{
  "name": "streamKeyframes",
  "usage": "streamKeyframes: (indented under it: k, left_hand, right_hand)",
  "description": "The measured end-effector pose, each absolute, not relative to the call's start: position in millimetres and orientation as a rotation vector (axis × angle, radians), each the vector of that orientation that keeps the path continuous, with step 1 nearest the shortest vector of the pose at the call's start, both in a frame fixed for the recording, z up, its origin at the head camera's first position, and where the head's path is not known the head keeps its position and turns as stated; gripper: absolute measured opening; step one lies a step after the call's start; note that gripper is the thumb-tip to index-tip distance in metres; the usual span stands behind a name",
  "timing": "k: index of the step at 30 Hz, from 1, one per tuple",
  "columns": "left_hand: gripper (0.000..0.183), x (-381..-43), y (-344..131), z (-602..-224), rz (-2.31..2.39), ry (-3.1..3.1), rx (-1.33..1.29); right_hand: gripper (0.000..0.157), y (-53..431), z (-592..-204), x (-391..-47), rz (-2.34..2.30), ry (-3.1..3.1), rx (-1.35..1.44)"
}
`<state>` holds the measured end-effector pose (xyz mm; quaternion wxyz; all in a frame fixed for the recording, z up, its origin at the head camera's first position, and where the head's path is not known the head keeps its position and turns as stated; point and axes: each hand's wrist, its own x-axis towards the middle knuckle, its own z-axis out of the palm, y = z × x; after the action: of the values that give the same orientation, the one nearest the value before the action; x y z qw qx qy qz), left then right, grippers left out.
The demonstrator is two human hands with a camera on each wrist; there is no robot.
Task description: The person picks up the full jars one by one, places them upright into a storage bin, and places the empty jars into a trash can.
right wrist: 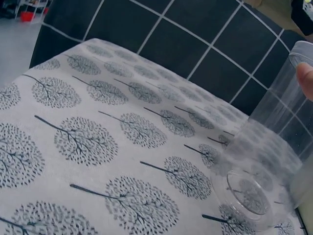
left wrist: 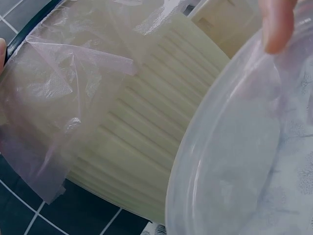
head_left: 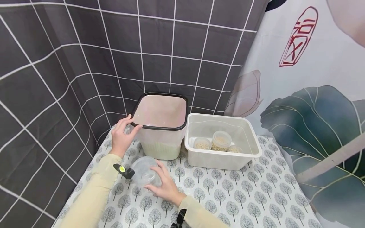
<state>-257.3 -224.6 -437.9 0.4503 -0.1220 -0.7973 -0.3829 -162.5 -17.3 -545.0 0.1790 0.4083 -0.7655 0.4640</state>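
My right hand [head_left: 165, 185] holds a clear, round plastic container [head_left: 141, 172] by its side, thumb and fingers spread across the rim. The container looks empty and overlaps the tree-print cloth. In the right wrist view its see-through wall and round base [right wrist: 247, 193] show the cloth behind. At the corner of a trash bin's black rim, my left hand [head_left: 122, 137] holds on with its thumb and fingers. The bin [head_left: 161, 152] is pale green and ribbed, lined with a pinkish plastic bag [left wrist: 63, 93] folded over its rim.
A white rectangular tub [head_left: 220, 161] stands right beside the bin. Inside it are clear cups [head_left: 221, 139] with small pale pieces. Dark checked fabric [head_left: 154, 41] hangs behind the table, with a printed white curtain [head_left: 268, 82] to the right.
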Motion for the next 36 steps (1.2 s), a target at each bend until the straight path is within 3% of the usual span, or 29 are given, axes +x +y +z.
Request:
streamKeyframes:
  k: [23,36]
  left_hand:
    - [0.041,-256.4,-222.2,-435.1,-0.929,-1.976,-0.308]
    - [0.043,-256.9,-222.8,-437.3,-0.950,-1.954,-0.301]
  right_hand:
    - [0.066,8.5,-512.1,-182.6,1.172,-1.836,1.158]
    - [0.057,19.4,-427.2,-173.2,1.155,-1.592,1.216]
